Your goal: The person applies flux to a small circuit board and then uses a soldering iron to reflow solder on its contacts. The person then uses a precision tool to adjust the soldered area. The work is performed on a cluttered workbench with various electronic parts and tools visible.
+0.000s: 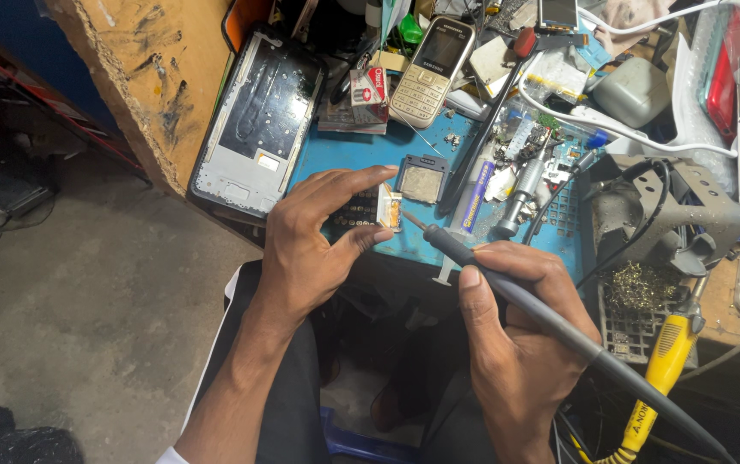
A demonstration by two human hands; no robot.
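Left hand (310,236) pinches one small circuit board (368,209); right hand (520,331) grips one soldering iron (516,296); one keypad phone (432,60) lies nearby.

Bare grey concrete floor (86,309), worn wooden bench edge (142,77), blue wall (9,34)

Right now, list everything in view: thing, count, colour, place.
circuit board: one, dark with a gold part, pinned on the mat under the left fingers.
soldering iron: one, dark grey, tip at the board's gold end.
work mat: one, blue, bench top.
keypad phone: one, pale gold, back of the mat.
phone frame: one, silver and black, left edge of the bench.
syringe: one, clear with a blue label, mid mat.
iron stand: one, grey, right.
yellow-handled tool: one, lower right.
left hand: holds the board down.
right hand: grips the iron.
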